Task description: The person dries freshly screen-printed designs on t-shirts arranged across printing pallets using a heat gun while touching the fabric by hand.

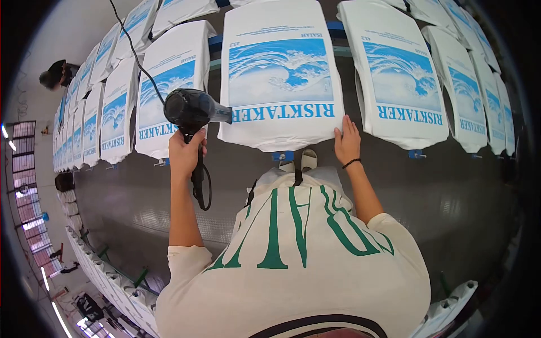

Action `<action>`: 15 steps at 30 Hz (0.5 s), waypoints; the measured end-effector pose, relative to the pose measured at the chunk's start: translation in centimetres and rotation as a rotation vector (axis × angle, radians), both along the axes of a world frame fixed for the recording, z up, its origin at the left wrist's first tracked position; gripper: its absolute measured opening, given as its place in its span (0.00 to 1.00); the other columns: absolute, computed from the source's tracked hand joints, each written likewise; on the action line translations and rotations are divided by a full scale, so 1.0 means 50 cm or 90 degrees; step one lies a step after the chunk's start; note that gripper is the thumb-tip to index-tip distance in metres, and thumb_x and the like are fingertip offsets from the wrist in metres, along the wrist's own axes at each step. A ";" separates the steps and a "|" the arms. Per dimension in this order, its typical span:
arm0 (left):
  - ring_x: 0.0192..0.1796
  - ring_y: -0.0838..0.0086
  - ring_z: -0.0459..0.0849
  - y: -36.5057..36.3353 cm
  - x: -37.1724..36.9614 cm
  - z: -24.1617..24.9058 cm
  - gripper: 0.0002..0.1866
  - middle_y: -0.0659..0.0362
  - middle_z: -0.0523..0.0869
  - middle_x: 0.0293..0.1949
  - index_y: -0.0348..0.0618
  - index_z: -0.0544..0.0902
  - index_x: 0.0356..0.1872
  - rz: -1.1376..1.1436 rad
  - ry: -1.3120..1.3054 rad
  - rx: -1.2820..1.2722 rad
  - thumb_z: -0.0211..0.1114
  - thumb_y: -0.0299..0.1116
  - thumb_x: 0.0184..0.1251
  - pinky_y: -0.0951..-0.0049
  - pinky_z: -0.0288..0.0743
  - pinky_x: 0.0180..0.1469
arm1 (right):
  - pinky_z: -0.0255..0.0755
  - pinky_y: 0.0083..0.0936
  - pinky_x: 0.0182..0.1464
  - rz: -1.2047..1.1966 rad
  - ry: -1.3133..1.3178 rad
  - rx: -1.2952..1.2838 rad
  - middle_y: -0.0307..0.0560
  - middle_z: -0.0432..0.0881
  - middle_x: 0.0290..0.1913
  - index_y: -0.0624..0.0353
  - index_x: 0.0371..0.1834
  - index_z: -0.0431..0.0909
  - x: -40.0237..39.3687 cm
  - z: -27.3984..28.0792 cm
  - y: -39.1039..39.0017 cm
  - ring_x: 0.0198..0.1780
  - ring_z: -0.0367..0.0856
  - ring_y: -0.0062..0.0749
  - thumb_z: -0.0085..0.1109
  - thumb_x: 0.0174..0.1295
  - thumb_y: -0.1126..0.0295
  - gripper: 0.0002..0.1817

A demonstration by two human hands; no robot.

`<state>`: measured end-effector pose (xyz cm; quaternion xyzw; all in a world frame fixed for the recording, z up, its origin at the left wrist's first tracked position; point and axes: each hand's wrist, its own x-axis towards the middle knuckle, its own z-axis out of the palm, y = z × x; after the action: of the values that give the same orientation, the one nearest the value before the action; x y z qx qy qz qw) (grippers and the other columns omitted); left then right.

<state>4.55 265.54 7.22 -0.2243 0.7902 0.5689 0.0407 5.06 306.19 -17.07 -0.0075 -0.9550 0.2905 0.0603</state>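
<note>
My left hand [187,151] is wrapped round the handle of a black hair dryer [191,108]. Its nozzle points right, at the lower left edge of the print on a white T-shirt [279,127] stretched over a board in front of me. The print is a blue wave with "RISKTAKER" lettering, upside down from my side. At the shirt's lower right edge, my right hand [347,141] rests with fingers stretched out, holding nothing. A black cord [132,48] runs from the dryer up to the top left.
More printed white shirts on boards stand to the left [169,84] and right [403,84] in a long row. Blue brackets [283,156] show under the boards. Another row of shirts [112,281] lies behind me. A person [59,74] is at the far left.
</note>
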 end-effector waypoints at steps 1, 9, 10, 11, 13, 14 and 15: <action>0.20 0.78 0.78 -0.007 0.003 0.004 0.10 0.60 0.81 0.23 0.35 0.79 0.34 -0.008 -0.002 0.013 0.69 0.32 0.64 0.77 0.70 0.23 | 0.56 0.50 0.73 -0.017 -0.022 0.002 0.56 0.65 0.75 0.64 0.75 0.61 0.000 -0.003 -0.005 0.74 0.62 0.61 0.47 0.74 0.57 0.31; 0.20 0.77 0.79 -0.073 -0.073 -0.015 0.12 0.59 0.82 0.23 0.33 0.79 0.37 -0.026 0.018 0.024 0.69 0.32 0.63 0.75 0.72 0.24 | 0.57 0.49 0.72 -0.063 -0.072 0.044 0.57 0.69 0.72 0.63 0.76 0.60 -0.003 0.003 -0.023 0.72 0.63 0.60 0.47 0.74 0.55 0.32; 0.20 0.77 0.79 -0.076 -0.091 -0.020 0.12 0.59 0.82 0.23 0.33 0.79 0.37 -0.030 0.021 0.022 0.69 0.32 0.63 0.75 0.72 0.24 | 0.57 0.49 0.72 -0.062 -0.076 0.044 0.57 0.69 0.72 0.63 0.76 0.60 -0.003 0.005 -0.024 0.72 0.63 0.60 0.47 0.74 0.56 0.32; 0.20 0.77 0.79 -0.077 -0.110 -0.024 0.12 0.59 0.82 0.23 0.33 0.79 0.37 -0.041 0.037 0.015 0.69 0.32 0.63 0.75 0.72 0.24 | 0.57 0.49 0.72 -0.066 -0.072 0.043 0.57 0.69 0.72 0.63 0.76 0.60 -0.002 0.006 -0.026 0.72 0.63 0.60 0.47 0.74 0.56 0.32; 0.20 0.77 0.78 -0.076 -0.158 -0.028 0.10 0.59 0.82 0.24 0.35 0.79 0.37 -0.070 0.055 0.010 0.69 0.31 0.64 0.76 0.70 0.22 | 0.58 0.49 0.72 -0.062 -0.076 0.029 0.57 0.70 0.72 0.63 0.76 0.60 -0.007 0.006 -0.023 0.72 0.64 0.60 0.47 0.74 0.56 0.32; 0.20 0.77 0.78 -0.073 -0.183 -0.027 0.10 0.59 0.82 0.24 0.35 0.79 0.36 -0.081 0.066 0.021 0.69 0.31 0.64 0.76 0.70 0.22 | 0.58 0.49 0.72 -0.064 -0.070 0.029 0.57 0.70 0.72 0.63 0.76 0.60 -0.012 0.005 -0.021 0.72 0.64 0.60 0.47 0.74 0.56 0.32; 0.20 0.77 0.79 -0.064 -0.208 -0.023 0.10 0.58 0.82 0.24 0.35 0.79 0.36 -0.091 0.078 0.031 0.69 0.31 0.64 0.76 0.71 0.22 | 0.58 0.49 0.72 -0.058 -0.070 0.025 0.57 0.70 0.71 0.63 0.76 0.60 -0.018 0.005 -0.020 0.71 0.64 0.61 0.47 0.74 0.56 0.32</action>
<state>-5.84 262.32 6.07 -0.1310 0.7910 0.5964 0.0387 4.14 305.19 -16.85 -0.0661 -0.9609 0.2681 0.0209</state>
